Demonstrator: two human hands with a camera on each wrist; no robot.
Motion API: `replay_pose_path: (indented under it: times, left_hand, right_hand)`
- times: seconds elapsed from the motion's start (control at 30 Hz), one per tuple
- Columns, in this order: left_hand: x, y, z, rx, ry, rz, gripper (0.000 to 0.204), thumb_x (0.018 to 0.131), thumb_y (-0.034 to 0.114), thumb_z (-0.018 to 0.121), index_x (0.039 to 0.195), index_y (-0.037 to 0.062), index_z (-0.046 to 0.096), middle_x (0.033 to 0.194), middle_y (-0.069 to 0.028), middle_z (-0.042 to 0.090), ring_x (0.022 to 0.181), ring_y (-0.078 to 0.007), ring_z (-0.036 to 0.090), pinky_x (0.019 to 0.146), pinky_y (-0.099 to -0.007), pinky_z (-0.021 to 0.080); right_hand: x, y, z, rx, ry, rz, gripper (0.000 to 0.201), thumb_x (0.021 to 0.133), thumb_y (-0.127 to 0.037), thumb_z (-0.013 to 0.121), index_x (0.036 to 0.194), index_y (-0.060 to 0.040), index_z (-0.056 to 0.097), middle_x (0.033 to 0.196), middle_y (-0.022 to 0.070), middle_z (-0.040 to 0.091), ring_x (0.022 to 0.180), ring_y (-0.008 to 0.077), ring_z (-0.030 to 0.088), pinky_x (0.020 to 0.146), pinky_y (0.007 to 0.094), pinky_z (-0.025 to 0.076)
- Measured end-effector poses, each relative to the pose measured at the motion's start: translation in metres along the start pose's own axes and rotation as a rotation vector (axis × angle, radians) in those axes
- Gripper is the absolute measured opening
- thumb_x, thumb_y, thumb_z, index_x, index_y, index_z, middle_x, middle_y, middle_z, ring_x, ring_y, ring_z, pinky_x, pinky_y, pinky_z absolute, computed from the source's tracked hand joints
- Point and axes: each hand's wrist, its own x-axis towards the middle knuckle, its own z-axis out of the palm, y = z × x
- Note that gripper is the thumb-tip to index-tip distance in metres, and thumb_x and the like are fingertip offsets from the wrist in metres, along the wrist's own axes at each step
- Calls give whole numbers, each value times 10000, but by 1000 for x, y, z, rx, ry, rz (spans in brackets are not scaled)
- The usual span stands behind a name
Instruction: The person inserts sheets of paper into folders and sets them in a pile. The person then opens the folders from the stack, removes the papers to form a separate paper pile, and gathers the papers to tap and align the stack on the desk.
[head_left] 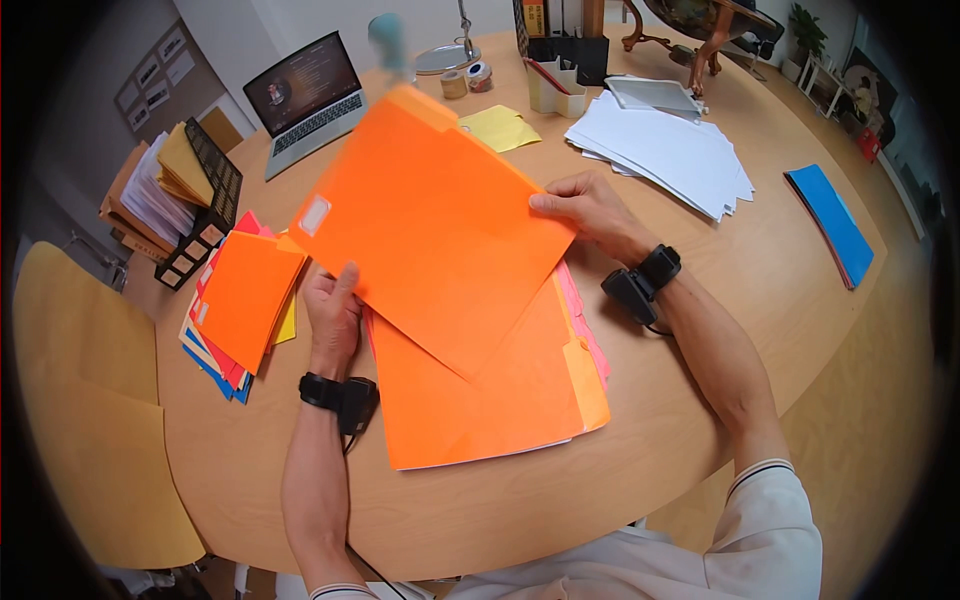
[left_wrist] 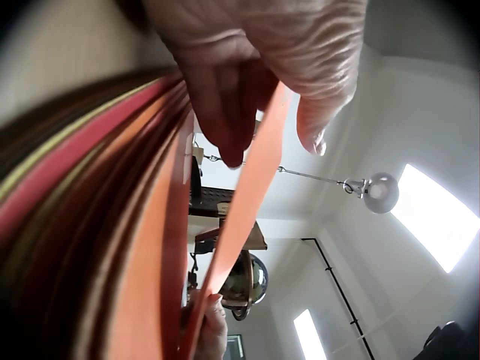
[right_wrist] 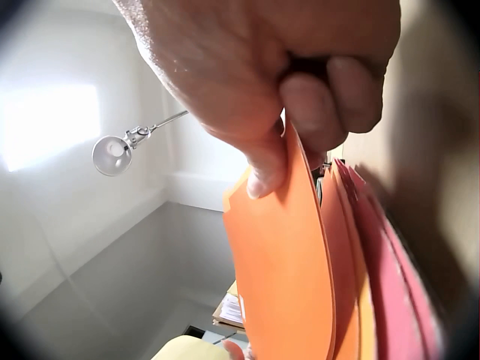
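Note:
An orange file folder (head_left: 430,225) with a small white label is held up in both hands, tilted over the desk. My right hand (head_left: 598,215) pinches its right edge, thumb on the upper face and fingers curled behind. At the lower left edge, my left hand (head_left: 334,315) holds it between thumb and fingers. Beneath lies a pile of folders, an orange one (head_left: 470,420) on top and pink ones (head_left: 578,315) sticking out at the right. The left wrist view shows several stacked folder edges (left_wrist: 142,262) beside the raised folder.
Left of the hands lies a mixed folder pile (head_left: 250,300), near a black file rack (head_left: 215,185). A laptop (head_left: 315,105), yellow folder (head_left: 500,128), pen holder (head_left: 556,95) and white papers (head_left: 660,150) are farther back. Blue folders (head_left: 830,225) lie at the right edge.

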Motion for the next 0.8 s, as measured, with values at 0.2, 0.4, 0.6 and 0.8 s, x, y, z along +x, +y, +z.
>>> replay_pose_path:
  times: [0.2, 0.4, 0.6, 0.8]
  left_hand:
    - [-4, 9, 14, 82, -156, -52, 371, 993, 128, 633, 1292, -76, 549, 1190, -131, 672, 950, -149, 688, 815, -280, 565]
    - [1, 3, 5, 358, -103, -120, 307, 1021, 125, 604, 1268, -54, 571, 1140, -109, 691, 966, -127, 686, 821, -257, 558]
    - [6, -1, 10, 164, 346, 212, 174, 1078, 152, 513, 1110, -8, 574, 1077, -57, 673, 948, -114, 644, 837, -270, 526]
    - [12, 2, -35, 354, 765, 442, 212, 1067, 180, 548, 1127, -19, 589, 1031, -43, 656, 914, -110, 599, 812, -283, 500]
  right_hand:
    - [1, 3, 9, 293, -29, -5, 314, 989, -184, 651, 1183, 58, 700, 842, 61, 711, 510, 86, 601, 458, 181, 457]
    - [-6, -11, 30, 416, -92, -65, 480, 1012, -182, 615, 1417, 58, 519, 1110, 127, 674, 671, 148, 699, 561, 213, 564]
    - [2, 4, 25, 267, 0, -45, 492, 1002, -225, 641, 1372, 79, 532, 1040, 99, 655, 797, 131, 671, 665, 247, 569]
    - [10, 30, 8, 69, 139, -74, 339, 971, -240, 677, 1176, 30, 672, 946, 47, 689, 758, 96, 636, 632, 252, 528]
